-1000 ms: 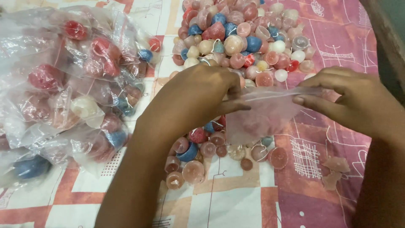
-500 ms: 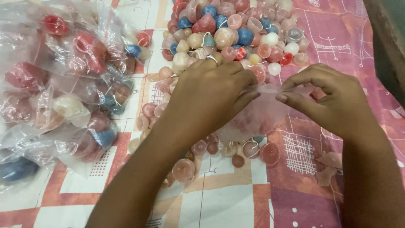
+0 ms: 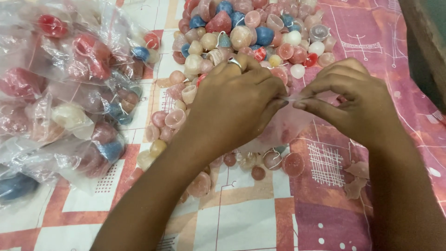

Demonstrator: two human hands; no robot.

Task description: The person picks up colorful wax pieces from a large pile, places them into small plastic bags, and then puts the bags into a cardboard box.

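My left hand [image 3: 237, 104] and my right hand [image 3: 350, 100] meet at the middle of the view, both pinching the top edge of a small clear plastic bag [image 3: 297, 123]. The bag hangs between them and looks pinkish, its contents hard to make out. A ring sits on a finger of my left hand. Behind and under the hands lies a heap of small wax shapes [image 3: 253, 30] in pink, red, blue, cream and white, spread over a patterned cloth [image 3: 241, 218].
A pile of filled clear bags [image 3: 69, 102] holding similar coloured wax pieces lies at the left. Loose pieces [image 3: 292, 163] lie scattered below my hands. A dark edge [image 3: 425, 42] runs along the far right.
Both hands have drawn closer together, fingertips now meeting at the bag's top edge. The view has shifted slightly, so the heap sits higher in the frame.
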